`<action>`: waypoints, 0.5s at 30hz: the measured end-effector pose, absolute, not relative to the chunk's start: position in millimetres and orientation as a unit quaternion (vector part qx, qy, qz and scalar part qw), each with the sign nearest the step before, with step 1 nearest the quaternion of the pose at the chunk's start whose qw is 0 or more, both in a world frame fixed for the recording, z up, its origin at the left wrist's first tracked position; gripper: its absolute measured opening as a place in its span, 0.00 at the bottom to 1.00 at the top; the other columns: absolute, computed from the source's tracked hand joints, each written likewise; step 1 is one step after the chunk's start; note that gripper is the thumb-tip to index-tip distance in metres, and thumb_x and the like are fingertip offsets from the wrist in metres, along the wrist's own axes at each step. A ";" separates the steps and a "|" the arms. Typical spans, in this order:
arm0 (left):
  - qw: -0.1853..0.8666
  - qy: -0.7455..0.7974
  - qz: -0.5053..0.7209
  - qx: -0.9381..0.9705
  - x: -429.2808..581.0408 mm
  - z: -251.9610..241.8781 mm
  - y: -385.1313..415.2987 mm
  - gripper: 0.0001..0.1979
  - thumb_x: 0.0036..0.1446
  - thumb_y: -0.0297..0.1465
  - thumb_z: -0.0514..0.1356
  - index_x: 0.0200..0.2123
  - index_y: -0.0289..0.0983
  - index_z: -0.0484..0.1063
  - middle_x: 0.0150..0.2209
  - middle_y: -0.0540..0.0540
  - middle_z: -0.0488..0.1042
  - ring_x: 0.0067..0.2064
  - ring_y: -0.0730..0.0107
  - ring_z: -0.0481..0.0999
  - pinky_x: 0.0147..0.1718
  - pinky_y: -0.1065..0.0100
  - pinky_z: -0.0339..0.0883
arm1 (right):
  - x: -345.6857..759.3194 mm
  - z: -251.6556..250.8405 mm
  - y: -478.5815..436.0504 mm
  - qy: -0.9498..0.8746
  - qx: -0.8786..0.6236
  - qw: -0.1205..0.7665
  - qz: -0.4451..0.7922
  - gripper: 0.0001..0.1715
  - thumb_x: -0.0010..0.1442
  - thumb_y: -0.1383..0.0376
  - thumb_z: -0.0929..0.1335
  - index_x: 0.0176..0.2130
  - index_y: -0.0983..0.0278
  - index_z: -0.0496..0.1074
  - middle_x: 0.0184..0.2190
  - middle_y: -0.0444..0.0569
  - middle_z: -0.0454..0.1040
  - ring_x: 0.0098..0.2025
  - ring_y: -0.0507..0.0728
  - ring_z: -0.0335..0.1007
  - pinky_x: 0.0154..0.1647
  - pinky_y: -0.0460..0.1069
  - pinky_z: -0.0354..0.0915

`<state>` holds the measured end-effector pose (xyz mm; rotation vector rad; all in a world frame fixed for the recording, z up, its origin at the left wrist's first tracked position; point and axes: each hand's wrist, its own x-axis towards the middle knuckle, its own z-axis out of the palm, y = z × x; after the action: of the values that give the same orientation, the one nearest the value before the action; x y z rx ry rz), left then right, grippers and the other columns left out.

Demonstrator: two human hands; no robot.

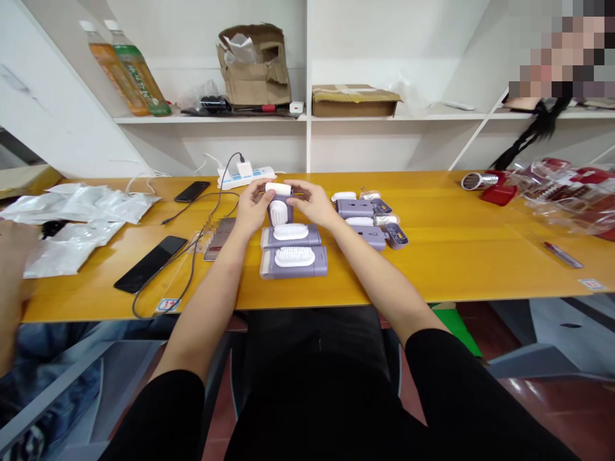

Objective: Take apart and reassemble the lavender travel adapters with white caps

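Between my two hands, at the middle of the table, stands a purple-grey brush case (pixel 282 211) with a white bristle pad on its face. A white roller (pixel 278 189) lies across its upper end. My left hand (pixel 253 208) grips the left side, thumb by the roller. My right hand (pixel 312 203) curls around the right side, fingertips at the top. Nearer me, two similar brush cases lie flat side by side, the front one (pixel 319 264) and the one behind it (pixel 314 235), each with a white bristle pad upward. The fingers partly hide the held case.
Right of my hands lie opened purple-grey case parts (pixel 355 208) with white rollers and pads. Phones (pixel 151 264), a cable and a power strip (pixel 259 176) are at left. White packets (pixel 81 205) lie beside another person's arm. Plastic-wrapped red items (pixel 567 192) sit far right.
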<state>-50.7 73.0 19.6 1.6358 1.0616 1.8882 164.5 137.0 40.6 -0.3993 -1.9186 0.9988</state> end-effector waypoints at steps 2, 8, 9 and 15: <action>0.216 0.387 0.680 0.584 -52.6 16.5 74.8 0.36 0.61 0.61 0.76 0.59 0.42 0.80 0.60 0.36 0.86 0.61 0.49 0.86 0.61 0.54 0.82 | 164.7 39.1 136.9 -0.779 -0.163 0.458 0.396 0.33 0.63 0.60 0.78 0.66 0.56 0.83 0.66 0.51 0.86 0.67 0.66 0.84 0.75 0.66 0.75; 0.265 0.404 0.677 0.555 -56.8 10.3 79.8 0.44 0.54 0.64 0.79 0.62 0.43 0.77 0.56 0.37 0.87 0.54 0.51 0.89 0.54 0.55 0.84 | 164.5 37.8 137.4 -0.768 -0.172 0.479 0.388 0.32 0.61 0.58 0.78 0.63 0.59 0.83 0.63 0.54 0.86 0.65 0.67 0.84 0.70 0.65 0.79; 0.277 0.407 0.673 0.552 -57.2 9.9 79.4 0.43 0.54 0.65 0.79 0.61 0.44 0.77 0.56 0.37 0.86 0.54 0.51 0.89 0.54 0.55 0.84 | 164.5 38.3 137.3 -0.763 -0.183 0.485 0.386 0.31 0.60 0.58 0.78 0.62 0.59 0.83 0.61 0.54 0.87 0.64 0.67 0.84 0.69 0.65 0.79; 0.354 0.409 0.614 0.576 -53.9 8.3 72.2 0.52 0.51 0.57 0.83 0.71 0.44 0.69 0.67 0.31 0.81 0.64 0.43 0.85 0.66 0.43 0.79 | 165.6 45.7 132.8 -0.737 -0.229 0.501 0.392 0.30 0.56 0.58 0.80 0.57 0.61 0.84 0.57 0.54 0.89 0.60 0.66 0.85 0.65 0.63 0.82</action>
<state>-53.9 72.2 8.3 1.4883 1.0564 1.5873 165.6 132.8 45.7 -0.5541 -1.7808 0.9466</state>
